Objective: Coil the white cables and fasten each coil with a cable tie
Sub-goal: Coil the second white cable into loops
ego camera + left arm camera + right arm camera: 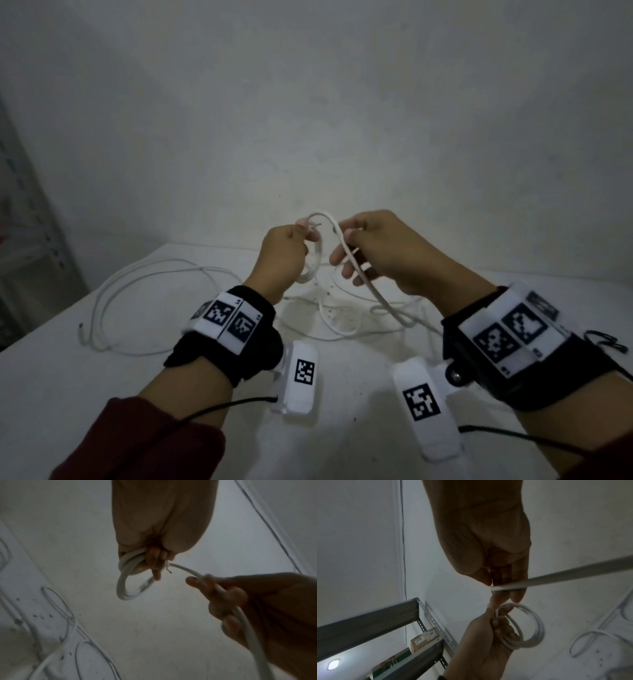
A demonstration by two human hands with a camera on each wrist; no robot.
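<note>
Above the white table my left hand (pixel 287 248) grips a small coil of white cable (pixel 313 265), with several loops hanging below its curled fingers (pixel 155 561). In the left wrist view the coil (pixel 126 582) shows a frayed end by the fingertips. From the coil the cable (pixel 329 222) arches over to my right hand (pixel 370 246), whose thumb and fingers pinch it. The free length (pixel 383 298) then slopes down to the table. In the right wrist view the right fingers (pixel 517 589) hold the cable (pixel 573 576), and the coil (pixel 529 628) hangs just below. No cable tie is in sight.
A second white cable (pixel 137 294) lies in wide loose loops on the table's left part (pixel 51 377). More tangled white cable (pixel 342 322) lies under my hands. A grey metal shelf (pixel 388 628) with boxes stands to the left. A plain wall rises behind the table.
</note>
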